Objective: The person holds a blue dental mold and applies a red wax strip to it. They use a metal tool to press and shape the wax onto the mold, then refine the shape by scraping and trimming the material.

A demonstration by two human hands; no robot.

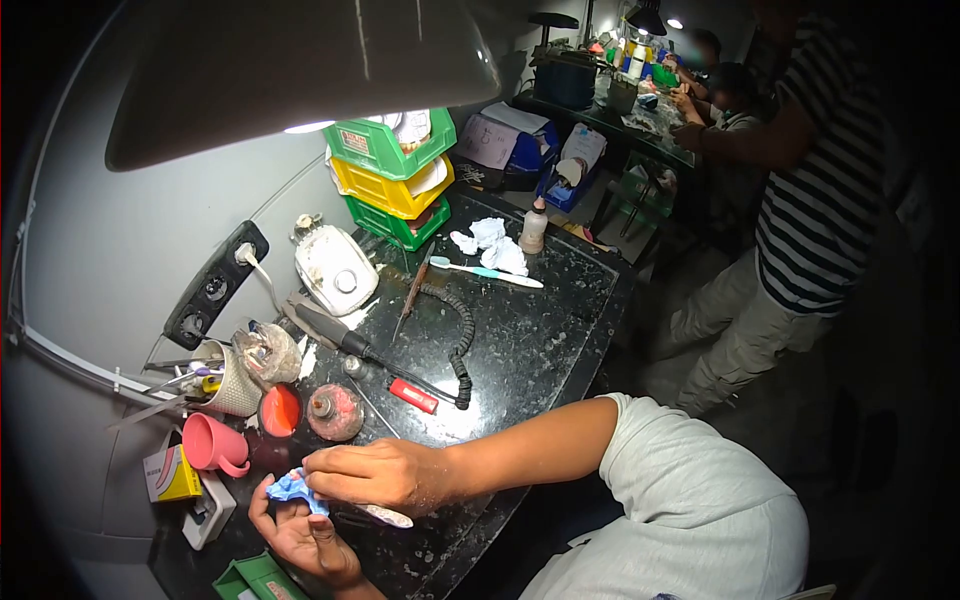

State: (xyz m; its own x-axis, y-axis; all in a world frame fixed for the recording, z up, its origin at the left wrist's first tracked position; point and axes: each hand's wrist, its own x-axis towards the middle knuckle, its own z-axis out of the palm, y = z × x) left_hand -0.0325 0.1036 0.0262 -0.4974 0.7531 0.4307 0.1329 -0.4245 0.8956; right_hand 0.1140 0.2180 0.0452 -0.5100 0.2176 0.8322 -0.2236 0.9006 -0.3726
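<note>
Head view.

- Writing: the stacked bins [392, 170] carry a red label on the top green one, too small to read. The print on the yellow box [172, 476] by the pink cup [212, 443] is not legible either.
- Right hand [375, 475]: forearm reaches in from the right across the black table [540, 340], palm down, knuckles up. Fingers are drawn together, tips pinched on a blue wad [290, 488] (cloth or paper, cannot tell).
- A pale flat piece [388, 516] pokes out from under this hand. Whether the hand grips it is hidden.
- Left hand [305, 540]: near the table's front edge, palm up, wrist bent. Fingers are curled loosely, thumb raised beside the wad, cradling it from below.
- The wad sits between both hands, just in front of the pink cup and near the red lid [280, 410].
- Background: a person in a striped shirt [820, 200] stands at right, well apart.
</note>
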